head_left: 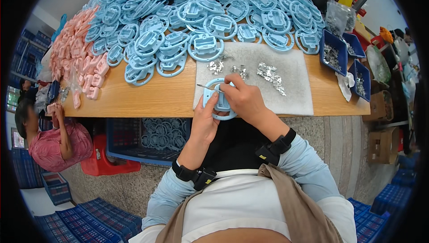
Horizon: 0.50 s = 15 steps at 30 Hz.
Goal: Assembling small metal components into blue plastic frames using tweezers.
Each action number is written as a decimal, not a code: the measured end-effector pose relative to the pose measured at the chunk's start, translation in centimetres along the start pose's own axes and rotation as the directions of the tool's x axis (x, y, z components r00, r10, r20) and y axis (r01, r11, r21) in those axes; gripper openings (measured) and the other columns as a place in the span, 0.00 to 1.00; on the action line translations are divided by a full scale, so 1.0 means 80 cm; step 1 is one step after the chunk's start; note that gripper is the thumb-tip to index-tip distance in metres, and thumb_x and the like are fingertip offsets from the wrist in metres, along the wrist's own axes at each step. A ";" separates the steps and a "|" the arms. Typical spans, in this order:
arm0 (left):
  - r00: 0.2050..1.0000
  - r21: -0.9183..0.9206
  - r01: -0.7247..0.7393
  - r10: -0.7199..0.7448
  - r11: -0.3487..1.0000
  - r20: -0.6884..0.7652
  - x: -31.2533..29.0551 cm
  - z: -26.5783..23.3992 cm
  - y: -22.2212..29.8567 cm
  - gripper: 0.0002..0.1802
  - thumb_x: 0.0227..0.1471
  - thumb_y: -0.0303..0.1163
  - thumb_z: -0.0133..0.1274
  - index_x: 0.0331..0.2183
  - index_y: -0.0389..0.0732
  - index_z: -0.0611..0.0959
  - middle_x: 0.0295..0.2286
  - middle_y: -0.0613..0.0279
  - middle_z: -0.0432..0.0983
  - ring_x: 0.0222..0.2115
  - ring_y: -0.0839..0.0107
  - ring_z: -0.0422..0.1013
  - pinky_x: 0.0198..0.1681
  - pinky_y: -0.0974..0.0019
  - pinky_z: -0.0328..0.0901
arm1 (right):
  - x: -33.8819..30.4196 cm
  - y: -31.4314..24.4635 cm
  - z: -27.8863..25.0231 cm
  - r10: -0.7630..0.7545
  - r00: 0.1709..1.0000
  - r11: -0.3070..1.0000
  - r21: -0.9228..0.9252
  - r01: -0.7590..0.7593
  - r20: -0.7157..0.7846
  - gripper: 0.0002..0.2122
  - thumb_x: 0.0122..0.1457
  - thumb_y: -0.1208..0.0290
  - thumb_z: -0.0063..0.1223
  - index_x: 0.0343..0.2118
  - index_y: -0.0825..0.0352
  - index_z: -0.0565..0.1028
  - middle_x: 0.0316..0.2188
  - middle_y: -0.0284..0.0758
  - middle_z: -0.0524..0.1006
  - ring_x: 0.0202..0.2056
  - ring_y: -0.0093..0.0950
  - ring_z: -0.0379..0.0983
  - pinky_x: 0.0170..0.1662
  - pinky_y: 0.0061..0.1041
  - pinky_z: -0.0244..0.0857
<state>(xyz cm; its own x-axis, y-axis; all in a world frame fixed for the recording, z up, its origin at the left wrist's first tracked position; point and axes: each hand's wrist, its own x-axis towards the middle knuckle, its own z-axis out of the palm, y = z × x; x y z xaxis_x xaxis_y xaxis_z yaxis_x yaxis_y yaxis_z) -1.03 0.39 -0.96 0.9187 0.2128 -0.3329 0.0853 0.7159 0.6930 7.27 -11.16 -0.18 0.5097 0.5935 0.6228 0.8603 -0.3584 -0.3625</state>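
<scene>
The step in hand looks like fitting or adjusting something small in the middle of one light-blue ring part [220, 104], which is held up over the near left corner of the white pad [292, 97], close to the middle of the near edge of the surface [156, 101]. The left hand [204, 121] has its grip closed on the left side of the ring, with the thumb up along its face; the right hand [243, 99] has a narrow pinch on a thin metal tool [206, 87], whose bare end points left past the ring's upper rim. Whether the right fingers also hold a small piece cannot be told, since they cover part of the ring's centre. Loose silvery metal pieces [271, 78] lie on the pad in scattered groups, toward its far edge and its middle, within easy reach of the right hand. Dark blue bins [334, 66] of small metal parts stand by the right edge of the surface, while a heap of light-blue parts [219, 25] fills its far side and pink parts [73, 59] crowd toward its left edge. The next move, as far as this moment suggests, calls for the left hand to keep the ring steady and face up while the right brings the tool's tip accurately to the central recess, pressing lightly so that nothing small slips out.
</scene>
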 end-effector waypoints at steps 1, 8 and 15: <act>1.000 -0.001 -0.004 0.004 1.000 -0.004 -0.001 0.001 0.001 0.15 0.55 0.33 0.46 0.45 0.41 0.68 0.36 0.64 0.70 0.35 0.74 0.70 0.34 0.69 0.69 | 0.001 -0.001 -0.001 -0.009 1.000 1.000 0.000 0.009 0.009 0.08 0.43 0.78 0.55 0.29 0.64 0.73 0.32 0.30 0.70 0.21 0.28 0.71 0.20 0.23 0.64; 0.999 -0.033 -0.034 0.034 0.999 -0.007 -0.002 0.005 0.000 0.15 0.55 0.34 0.46 0.44 0.42 0.68 0.37 0.64 0.70 0.36 0.75 0.70 0.36 0.69 0.68 | 0.000 -0.011 -0.014 0.231 0.973 0.948 0.217 -0.232 0.032 0.12 0.49 0.76 0.52 0.39 0.65 0.73 0.29 0.36 0.72 0.23 0.35 0.71 0.24 0.29 0.65; 0.996 -0.057 -0.059 0.055 0.997 -0.071 -0.004 0.010 -0.003 0.16 0.54 0.36 0.48 0.44 0.42 0.69 0.37 0.64 0.70 0.37 0.75 0.69 0.38 0.69 0.68 | -0.032 -0.024 -0.032 0.265 0.946 0.956 0.077 -0.283 0.188 0.18 0.51 0.76 0.48 0.48 0.61 0.69 0.24 0.38 0.72 0.21 0.37 0.70 0.22 0.32 0.64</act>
<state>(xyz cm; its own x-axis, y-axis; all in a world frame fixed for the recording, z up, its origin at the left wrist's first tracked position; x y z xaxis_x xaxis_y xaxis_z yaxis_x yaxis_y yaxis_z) -1.02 -0.36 -0.52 0.8921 0.2988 -0.3389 0.0084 0.7390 0.6737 4.26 -13.83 0.66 0.7115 0.6021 0.3624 0.6786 -0.4549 -0.5766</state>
